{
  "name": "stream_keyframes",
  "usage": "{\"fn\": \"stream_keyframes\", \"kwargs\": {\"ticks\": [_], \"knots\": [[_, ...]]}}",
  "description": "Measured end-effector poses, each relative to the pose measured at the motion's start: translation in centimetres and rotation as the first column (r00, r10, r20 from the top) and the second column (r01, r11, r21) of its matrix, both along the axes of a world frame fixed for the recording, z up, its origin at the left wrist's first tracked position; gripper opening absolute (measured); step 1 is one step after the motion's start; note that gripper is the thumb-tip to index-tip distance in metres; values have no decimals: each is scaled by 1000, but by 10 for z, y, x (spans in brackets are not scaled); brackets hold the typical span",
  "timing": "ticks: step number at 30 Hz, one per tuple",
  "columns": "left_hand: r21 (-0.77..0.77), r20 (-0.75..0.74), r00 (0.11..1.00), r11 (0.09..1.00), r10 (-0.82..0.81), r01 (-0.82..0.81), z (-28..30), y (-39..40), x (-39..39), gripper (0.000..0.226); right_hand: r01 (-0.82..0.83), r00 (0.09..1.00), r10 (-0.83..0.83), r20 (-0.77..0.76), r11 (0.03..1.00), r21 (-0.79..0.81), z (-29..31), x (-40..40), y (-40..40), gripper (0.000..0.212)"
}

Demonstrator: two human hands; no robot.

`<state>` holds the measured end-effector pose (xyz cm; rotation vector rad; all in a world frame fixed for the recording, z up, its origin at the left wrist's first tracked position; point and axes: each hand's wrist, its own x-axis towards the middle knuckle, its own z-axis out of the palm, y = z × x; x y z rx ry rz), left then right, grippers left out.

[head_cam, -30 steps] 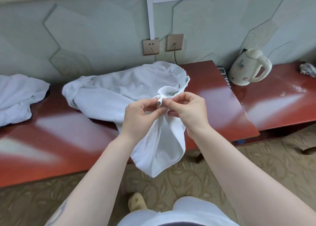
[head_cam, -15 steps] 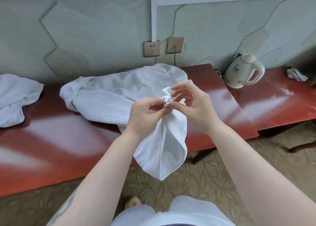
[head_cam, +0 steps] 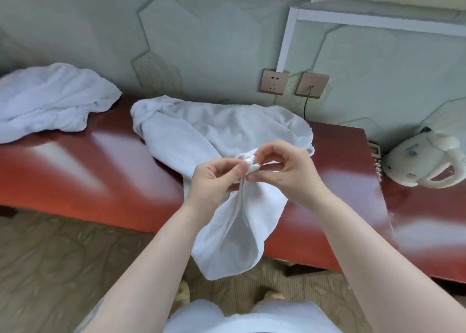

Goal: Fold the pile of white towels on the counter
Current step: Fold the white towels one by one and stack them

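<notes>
A white towel (head_cam: pixel 191 133) lies crumpled across the middle of the red-brown counter (head_cam: pixel 83 179), and its near end hangs over the front edge. My left hand (head_cam: pixel 214 179) and my right hand (head_cam: pixel 285 171) meet above that edge and both pinch a bunched corner of this towel between fingers and thumb. The cloth drops from the pinch in a long loop toward the floor. A second white towel (head_cam: pixel 53 100) sits heaped at the counter's far left, apart from both hands.
A white electric kettle (head_cam: pixel 423 161) stands on the counter at the right, beside a small device with buttons (head_cam: pixel 377 156). Two wall sockets (head_cam: pixel 274 82), one with a cable, sit behind the towel. Carpet lies below the counter's front edge.
The view has swung left and down, so the kettle sits nearer the right edge. Both hands stay on the bunched corner; the right fingers have shifted their grip on it slightly.
</notes>
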<state>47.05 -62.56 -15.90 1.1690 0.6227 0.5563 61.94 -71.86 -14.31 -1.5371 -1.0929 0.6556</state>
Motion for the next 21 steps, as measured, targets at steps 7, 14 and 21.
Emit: {"fn": "stream_keyframes", "kwargs": {"ticks": [7,14,21], "knots": [[-186,37,947,933,318,-307,4,-38,12,18,-121,986,104,127,983,139,-6,9,-2,21],[-110,33,843,840,537,-531,13,-71,26,17,-70,990,90,-109,981,180,-14,4,-11,13],[-270,92,859,843,504,-466,12,-72,20,16,-408,851,419,-316,907,103,-9,32,-3,9]]}}
